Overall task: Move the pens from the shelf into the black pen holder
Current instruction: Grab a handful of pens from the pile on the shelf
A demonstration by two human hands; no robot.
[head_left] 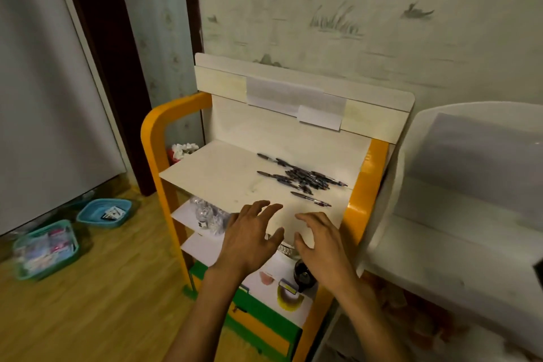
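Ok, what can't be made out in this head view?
- Pens: overlapping pile on the top shelf, too small to count.
- Black pen holder: lower shelf, partly hidden by the right hand; contents unseen.
- Teal basket: contents blurred.
- Left hand: covers the shelf's front edge.

Dim room — painted-landscape wallpaper [352, 9], wooden floor [97, 303], two teal baskets [45, 250] beside a white door [38, 82].

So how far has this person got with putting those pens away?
Nothing looks done yet. The pens all lie loose in a scattered pile on the top shelf. The left hand and right hand are spread open near the shelf's front edge and hold nothing. A black round object on a lower shelf may be the holder; every pen is left to move.
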